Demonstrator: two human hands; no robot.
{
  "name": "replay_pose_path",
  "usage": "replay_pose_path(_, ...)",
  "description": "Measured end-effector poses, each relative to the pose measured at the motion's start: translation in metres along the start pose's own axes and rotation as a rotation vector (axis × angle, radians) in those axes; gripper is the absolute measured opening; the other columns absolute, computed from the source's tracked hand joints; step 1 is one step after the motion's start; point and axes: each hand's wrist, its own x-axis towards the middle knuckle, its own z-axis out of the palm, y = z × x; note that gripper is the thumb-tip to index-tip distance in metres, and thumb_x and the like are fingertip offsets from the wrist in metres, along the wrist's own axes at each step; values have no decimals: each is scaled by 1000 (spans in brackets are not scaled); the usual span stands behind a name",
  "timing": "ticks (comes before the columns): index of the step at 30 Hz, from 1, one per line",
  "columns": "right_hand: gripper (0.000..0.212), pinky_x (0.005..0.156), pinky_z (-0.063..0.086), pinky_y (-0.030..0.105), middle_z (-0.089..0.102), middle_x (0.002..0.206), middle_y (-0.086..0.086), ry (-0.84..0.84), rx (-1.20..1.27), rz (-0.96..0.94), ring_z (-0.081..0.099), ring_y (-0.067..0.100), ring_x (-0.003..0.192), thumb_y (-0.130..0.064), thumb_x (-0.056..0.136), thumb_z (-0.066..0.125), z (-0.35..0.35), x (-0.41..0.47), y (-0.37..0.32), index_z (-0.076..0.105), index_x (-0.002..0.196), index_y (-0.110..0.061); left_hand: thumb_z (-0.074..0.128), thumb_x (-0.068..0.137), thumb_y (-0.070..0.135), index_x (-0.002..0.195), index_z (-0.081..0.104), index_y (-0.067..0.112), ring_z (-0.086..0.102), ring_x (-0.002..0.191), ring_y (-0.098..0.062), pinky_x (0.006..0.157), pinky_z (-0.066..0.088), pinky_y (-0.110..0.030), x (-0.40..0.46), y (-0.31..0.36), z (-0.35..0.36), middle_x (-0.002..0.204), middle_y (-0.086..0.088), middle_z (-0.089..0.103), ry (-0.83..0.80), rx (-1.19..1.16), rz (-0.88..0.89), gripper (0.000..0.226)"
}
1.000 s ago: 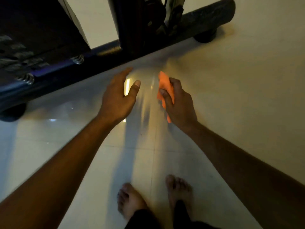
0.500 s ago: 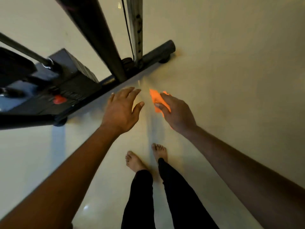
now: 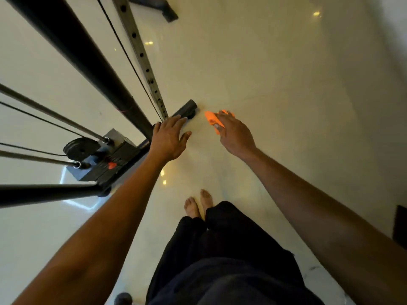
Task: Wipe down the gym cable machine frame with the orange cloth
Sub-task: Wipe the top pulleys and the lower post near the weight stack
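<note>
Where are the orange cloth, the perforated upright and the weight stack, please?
orange cloth (image 3: 211,119): head view, its exposed left end.
perforated upright (image 3: 141,55): head view, mid-length.
weight stack (image 3: 114,158): head view, top plate.

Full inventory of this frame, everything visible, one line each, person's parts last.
orange cloth: 1, orange, gripped in the right hand, above the floor right of the base bar
frame uprights: 2, black, one slanting from top left to the base, one entering from the left edge
perforated post: 1, grey with holes, beside the slanting upright
cables: several, black, along the post and at left
guide rods: 2, silver, running into the weight stack
weight stack: 1, black with an orange-red pin, left of centre
base bar: 1, black, on the floor beyond the left hand
floor: cream, glossy tiles
feet: 2, bare, bottom centre
trousers: dark, bottom centre
left hand: fingers spread, near the frame base
right hand: grips the cloth
</note>
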Motion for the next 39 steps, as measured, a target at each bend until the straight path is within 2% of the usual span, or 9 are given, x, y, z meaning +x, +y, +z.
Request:
replay_pose_path(8, 42, 111, 49, 44, 58, 159, 9, 165, -13, 83, 47, 28, 154, -29, 112, 57, -62, 10, 27, 60, 151, -13, 42, 110, 56, 164, 38, 29, 30, 158, -30, 129, 21, -62, 68, 54, -36, 171, -3, 37, 15, 48, 194, 60)
replay_pose_path(16, 43, 109, 50, 47, 58, 159, 10, 200, 1, 124, 48, 30, 153, -30, 113, 57, -109, 101, 96, 59, 152, -12, 45, 110, 55, 164, 40, 29, 32, 158, -29, 129, 18, -59, 189, 88, -49, 170, -2, 38, 31, 68, 209, 60)
replay_pose_path(19, 44, 109, 50, 46, 57, 160, 8, 176, 0, 103, 47, 28, 154, -31, 113, 55, -134, 158, 129, 58, 154, -14, 47, 109, 54, 163, 41, 28, 34, 157, -30, 129, 20, -60, 248, 103, -56, 169, -2, 40, 45, 65, 196, 60)
replay_pose_path(27, 42, 108, 52, 48, 52, 164, 4, -18, -35, -69, 41, 25, 158, -38, 115, 49, -192, 336, 197, 55, 153, -22, 44, 110, 56, 165, 36, 29, 29, 160, -29, 130, 16, -60, 388, 129, -83, 172, -1, 35, 35, 87, 35, 62)
replay_pose_path(33, 42, 111, 50, 48, 52, 164, 6, -125, -60, -186, 41, 26, 157, -35, 115, 51, -210, 478, 198, 55, 154, -19, 41, 110, 57, 167, 32, 29, 28, 160, -28, 130, 18, -59, 484, 108, -113, 173, -2, 33, 73, 48, -88, 64)
replay_pose_path(39, 43, 113, 49, 47, 55, 162, 7, -206, -84, -319, 41, 26, 157, -35, 115, 52, -214, 635, 169, 56, 154, -19, 40, 110, 58, 167, 32, 29, 29, 160, -29, 130, 20, -59, 591, 52, -155, 173, -2, 33, 147, -12, -233, 64)
